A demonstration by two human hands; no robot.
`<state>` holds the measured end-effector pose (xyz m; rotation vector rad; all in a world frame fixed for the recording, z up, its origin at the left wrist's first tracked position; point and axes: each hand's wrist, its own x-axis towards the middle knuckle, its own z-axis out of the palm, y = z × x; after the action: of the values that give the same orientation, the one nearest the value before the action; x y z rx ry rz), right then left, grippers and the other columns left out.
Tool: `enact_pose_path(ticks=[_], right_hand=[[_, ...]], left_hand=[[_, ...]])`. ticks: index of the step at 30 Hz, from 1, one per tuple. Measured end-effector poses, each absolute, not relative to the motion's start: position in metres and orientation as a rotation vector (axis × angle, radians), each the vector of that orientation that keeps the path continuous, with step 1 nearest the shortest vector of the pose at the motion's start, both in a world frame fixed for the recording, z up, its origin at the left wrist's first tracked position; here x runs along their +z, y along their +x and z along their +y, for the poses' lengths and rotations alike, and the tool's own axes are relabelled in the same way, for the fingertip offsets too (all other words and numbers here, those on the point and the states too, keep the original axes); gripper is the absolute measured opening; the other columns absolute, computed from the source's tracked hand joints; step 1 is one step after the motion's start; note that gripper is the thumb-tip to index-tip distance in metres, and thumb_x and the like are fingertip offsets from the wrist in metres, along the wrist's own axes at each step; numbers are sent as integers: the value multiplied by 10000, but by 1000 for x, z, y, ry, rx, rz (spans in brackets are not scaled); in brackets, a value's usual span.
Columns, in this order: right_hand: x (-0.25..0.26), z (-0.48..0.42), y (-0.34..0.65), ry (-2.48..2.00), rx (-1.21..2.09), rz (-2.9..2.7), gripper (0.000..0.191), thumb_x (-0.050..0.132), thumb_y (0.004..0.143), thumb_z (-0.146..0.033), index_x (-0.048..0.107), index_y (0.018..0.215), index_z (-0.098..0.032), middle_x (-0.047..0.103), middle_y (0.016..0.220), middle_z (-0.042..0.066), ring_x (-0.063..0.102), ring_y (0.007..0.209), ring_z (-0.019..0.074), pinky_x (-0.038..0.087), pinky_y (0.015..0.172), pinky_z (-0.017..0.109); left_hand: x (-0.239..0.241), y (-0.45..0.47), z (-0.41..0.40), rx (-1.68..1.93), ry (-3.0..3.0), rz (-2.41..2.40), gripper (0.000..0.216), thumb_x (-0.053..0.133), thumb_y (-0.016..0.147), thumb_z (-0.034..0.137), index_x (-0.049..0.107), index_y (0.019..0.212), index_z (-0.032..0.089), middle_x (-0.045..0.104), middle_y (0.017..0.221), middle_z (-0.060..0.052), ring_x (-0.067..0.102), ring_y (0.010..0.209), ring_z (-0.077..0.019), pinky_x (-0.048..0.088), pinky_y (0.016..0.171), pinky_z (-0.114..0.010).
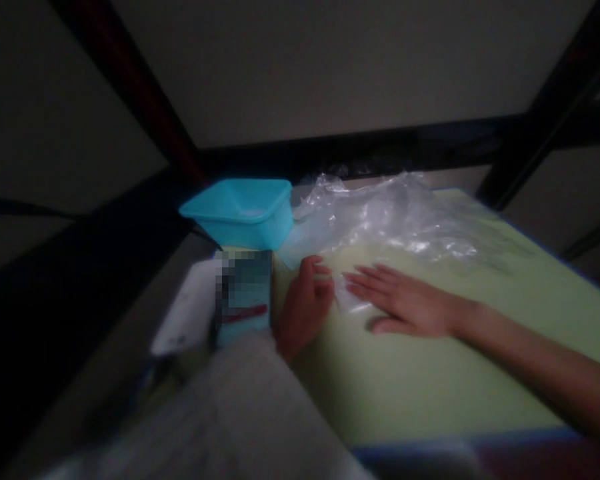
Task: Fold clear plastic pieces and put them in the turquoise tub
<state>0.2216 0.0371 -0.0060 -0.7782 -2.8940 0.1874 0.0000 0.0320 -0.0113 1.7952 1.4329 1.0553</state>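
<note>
A small, clear and whitish plastic bag (pixel 349 300) lies flat on the pale green tabletop (pixel 410 380). My right hand (pixel 405 297) rests on it palm down, fingers stretched out and thumb apart. At the bag's left edge, my left hand (pixel 307 300) has its fingers curled, with the fingertips closed at that edge; the exact grip is blurred. Behind both hands spreads a heap of crumpled clear plastic (pixel 380 217), seemingly bags or sheeting.
A turquoise plastic basin (pixel 273 227) stands at the back left. In front of it is a teal box-like object (pixel 247 293) with a red mark, partly pixelated, beside a white sheet-like item (pixel 187 313). Grey cloth (pixel 230 413) covers the lower left. Dark frame bars surround the table.
</note>
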Motion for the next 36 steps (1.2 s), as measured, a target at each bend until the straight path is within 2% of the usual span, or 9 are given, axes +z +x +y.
enact_pose_path(ticks=[2, 5, 8, 14, 18, 22, 27, 32, 36], right_hand=[[-6, 37, 222, -782, 188, -2897, 706, 344, 934, -571, 270, 1462, -109, 221, 1528, 136, 179, 1409, 289, 158, 1140, 503], [-7, 37, 221, -792, 192, -2897, 723, 334, 934, -577, 252, 1466, -94, 220, 1525, 145, 182, 1408, 290, 157, 1141, 501], [-7, 38, 221, -802, 188, -2878, 757, 342, 926, -591, 223, 1472, -80, 215, 1524, 156, 159, 1415, 277, 144, 1148, 489], [-9, 37, 220, -877, 174, -2832, 828, 306, 911, -634, 206, 1463, -24, 201, 1517, 198, 138, 1420, 255, 119, 1157, 472], [-12, 36, 220, -934, 177, -2816, 863, 279, 901, -658, 219, 1453, 3, 178, 1516, 221, 136, 1416, 280, 145, 1155, 463], [-13, 36, 221, -955, 158, -2806, 851, 249, 904, -661, 231, 1452, -9, 189, 1511, 223, 157, 1410, 287, 160, 1151, 472], [-14, 38, 221, -995, 103, -2755, 825, 254, 903, -661, 252, 1451, -43, 233, 1498, 216, 203, 1399, 283, 199, 1140, 474], [-14, 37, 214, -1012, 79, -2703, 844, 241, 903, -662, 267, 1441, -12, 236, 1497, 227, 202, 1400, 295, 205, 1133, 491], [-13, 33, 203, -990, 114, -2691, 861, 224, 899, -667, 274, 1436, 4, 236, 1497, 231, 193, 1404, 291, 195, 1140, 478]], left_hand=[[-11, 0, 30, 1083, 1877, 1458, 382, 498, 786, 63, 418, 1148, 156, 607, 1091, -103, 652, 893, -179, 542, 799, -342], [-8, -1, 25, 1085, 2139, 1517, 405, 535, 754, 65, 477, 1146, 146, 599, 1163, -111, 592, 1073, -223, 489, 939, -399], [-7, -1, 16, 926, 2433, 1486, 390, 537, 802, 140, 505, 1190, 138, 566, 1269, -125, 521, 1201, -244, 412, 1045, -412], [-10, 5, 0, 461, 2724, 1364, 580, 465, 900, 347, 348, 1370, 27, 337, 1470, -212, 308, 1374, -297, 313, 1115, -455], [-11, 8, 0, 268, 2758, 1364, 635, 431, 921, 397, 322, 1378, -29, 269, 1488, -245, 231, 1400, -316, 277, 1125, -477], [-10, 8, 1, 194, 2743, 1400, 644, 397, 937, 423, 302, 1396, -19, 241, 1500, -234, 204, 1408, -312, 260, 1128, -484], [-9, 8, 3, 166, 2725, 1431, 647, 360, 950, 452, 304, 1399, -11, 227, 1508, -224, 188, 1413, -304, 239, 1135, -477], [-8, 10, 3, 207, 2733, 1433, 644, 292, 965, 475, 306, 1403, 3, 226, 1515, -206, 169, 1421, -289, 205, 1148, -467], [-10, 11, 2, 251, 2752, 1382, 589, 277, 972, 416, 315, 1394, 8, 267, 1504, -201, 187, 1419, -274, 217, 1144, -461]])
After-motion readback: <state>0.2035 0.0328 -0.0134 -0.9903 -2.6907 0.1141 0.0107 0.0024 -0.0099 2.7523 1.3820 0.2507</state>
